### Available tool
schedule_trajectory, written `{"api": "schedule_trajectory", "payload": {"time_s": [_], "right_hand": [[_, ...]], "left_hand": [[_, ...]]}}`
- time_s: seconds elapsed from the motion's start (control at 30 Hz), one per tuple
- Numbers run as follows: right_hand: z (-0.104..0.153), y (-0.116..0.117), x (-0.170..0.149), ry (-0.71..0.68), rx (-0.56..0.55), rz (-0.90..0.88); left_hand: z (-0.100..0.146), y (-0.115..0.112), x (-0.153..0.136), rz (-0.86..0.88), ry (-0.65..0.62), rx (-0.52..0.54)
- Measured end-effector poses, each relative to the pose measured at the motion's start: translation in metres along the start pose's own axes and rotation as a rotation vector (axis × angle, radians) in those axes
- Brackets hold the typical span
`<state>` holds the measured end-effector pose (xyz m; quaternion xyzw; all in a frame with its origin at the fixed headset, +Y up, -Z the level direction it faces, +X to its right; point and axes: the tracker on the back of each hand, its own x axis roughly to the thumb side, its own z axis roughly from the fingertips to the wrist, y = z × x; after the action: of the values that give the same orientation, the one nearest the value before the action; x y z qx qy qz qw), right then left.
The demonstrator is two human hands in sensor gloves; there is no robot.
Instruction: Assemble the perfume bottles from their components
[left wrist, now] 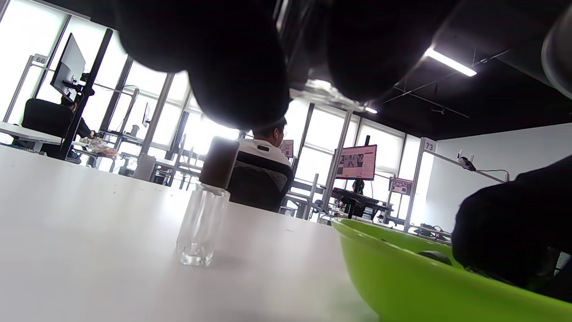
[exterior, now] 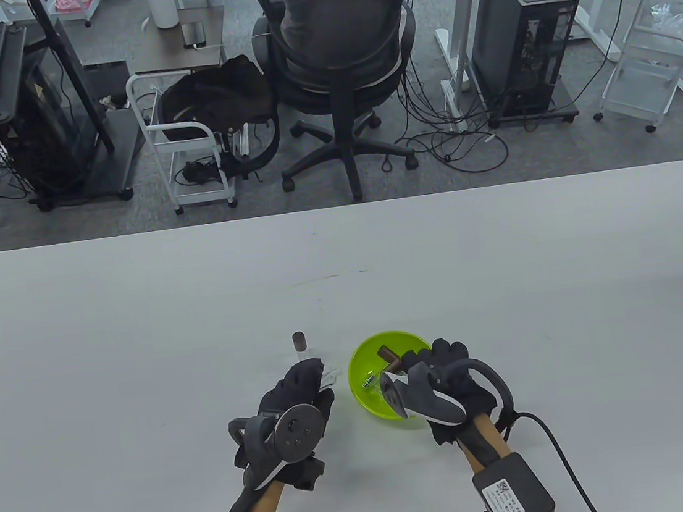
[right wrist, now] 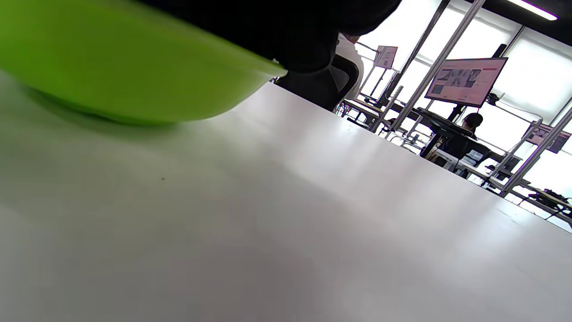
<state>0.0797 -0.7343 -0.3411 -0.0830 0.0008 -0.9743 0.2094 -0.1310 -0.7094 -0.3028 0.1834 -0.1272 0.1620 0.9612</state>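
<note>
White desk (exterior: 139,330) carries a green bowl (exterior: 366,403) of parts, my right hand (exterior: 449,373) reaching in, grip unclear. My left hand (exterior: 300,398) grasps clear glass. Capped bottle (exterior: 299,345) stands just beyond.

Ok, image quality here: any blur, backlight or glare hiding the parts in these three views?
Table view: evenly lit and sharp; the green bowl reads clearly. Left wrist view: bright windows backlight the scene, the left hand's fingers are a black blur, but the capped glass bottle stays legible. Right wrist view: bowl smeared out of focus, the white table washed with glare.
</note>
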Motion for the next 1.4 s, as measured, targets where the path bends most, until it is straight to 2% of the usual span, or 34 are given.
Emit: {"api": "schedule_trajectory", "payload": {"time_s": [0.9,1.4], "right_hand": [[0.0004,0.0001,0.0051,0.017,-0.010,0.030],[-0.0002,0.0034,0.0062,0.042,-0.020,-0.035]], "left_hand": [[-0.0003,-0.0002,-0.0026,0.007,0.017,-0.009],[0.0000,-0.0008,-0.0027,0.005,0.020,-0.013]]}}
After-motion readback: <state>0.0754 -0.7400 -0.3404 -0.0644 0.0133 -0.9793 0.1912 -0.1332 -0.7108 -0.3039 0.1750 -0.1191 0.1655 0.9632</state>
